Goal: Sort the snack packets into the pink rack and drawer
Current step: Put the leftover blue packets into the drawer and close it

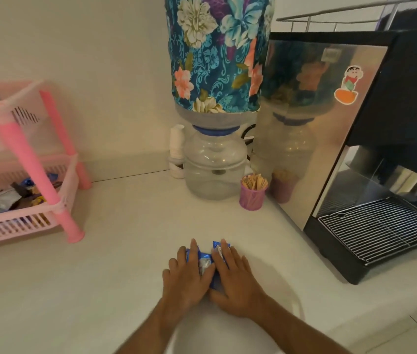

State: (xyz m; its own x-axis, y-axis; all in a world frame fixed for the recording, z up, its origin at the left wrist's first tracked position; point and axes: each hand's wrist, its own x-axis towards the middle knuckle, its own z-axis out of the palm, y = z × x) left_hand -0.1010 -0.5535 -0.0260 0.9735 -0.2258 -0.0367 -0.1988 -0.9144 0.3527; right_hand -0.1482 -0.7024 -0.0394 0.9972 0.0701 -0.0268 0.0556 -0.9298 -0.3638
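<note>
Blue and silver snack packets (206, 261) lie on the white counter near the front middle. My left hand (185, 277) and my right hand (235, 279) rest flat on them, side by side, fingers spread and pointing away from me. The hands cover most of the packets, so I cannot tell how many there are. At the left edge stands the pink rack (23, 159) with two tiers. Its lower tray (16, 223) holds several mixed snack packets. No drawer is in view.
A water dispenser with a floral cover (215, 98) stands at the back middle. A purple cup of wooden sticks (253, 194) sits beside it. A black and steel coffee machine (355, 149) fills the right side. White counter (125, 238) lies between rack and hands.
</note>
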